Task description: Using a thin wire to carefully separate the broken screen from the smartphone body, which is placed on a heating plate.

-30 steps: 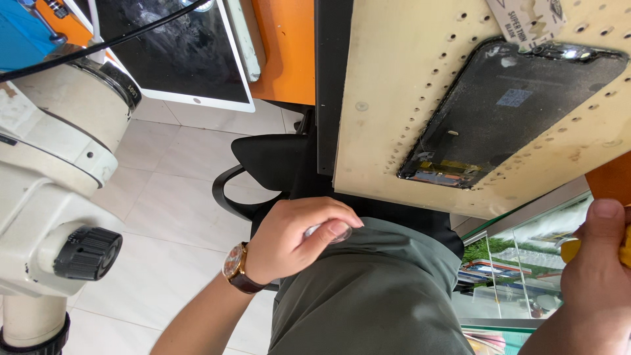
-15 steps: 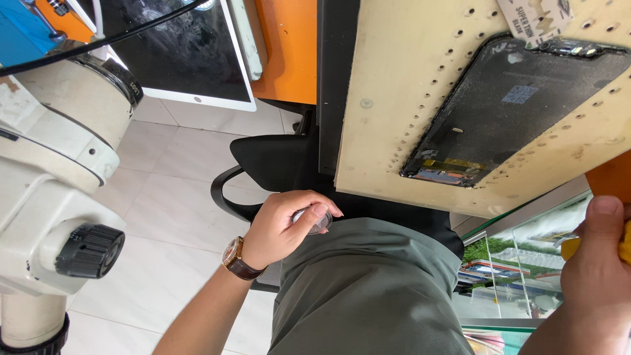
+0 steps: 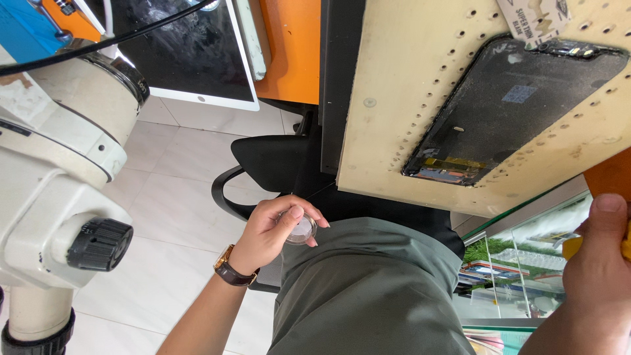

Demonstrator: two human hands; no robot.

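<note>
My left hand [image 3: 269, 238], with a brown watch on its wrist, hovers beside my thigh in olive trousers [image 3: 368, 296] and pinches a small round clear case [image 3: 303, 230] between thumb and fingers. At the lower right edge my right hand [image 3: 599, 269] is closed around a yellow-handled tool [image 3: 571, 246], most of which is hidden. Above it a dark phone panel [image 3: 519, 108] with a cracked, dusty back lies on a beige perforated mat [image 3: 388, 131]. Neither hand touches the phone.
A white microscope body [image 3: 59, 177] with a black knob fills the left side. A tablet with a white frame [image 3: 177, 52] leans at the top. A black chair [image 3: 263, 161] stands on the tiled floor. A small paper blade packet [image 3: 534, 20] rests by the phone's top. Glass shelving [image 3: 519, 263] sits lower right.
My left hand has lifted off my thigh and turned, so the small round clear case now shows between its fingers. My right hand has stayed in place.
</note>
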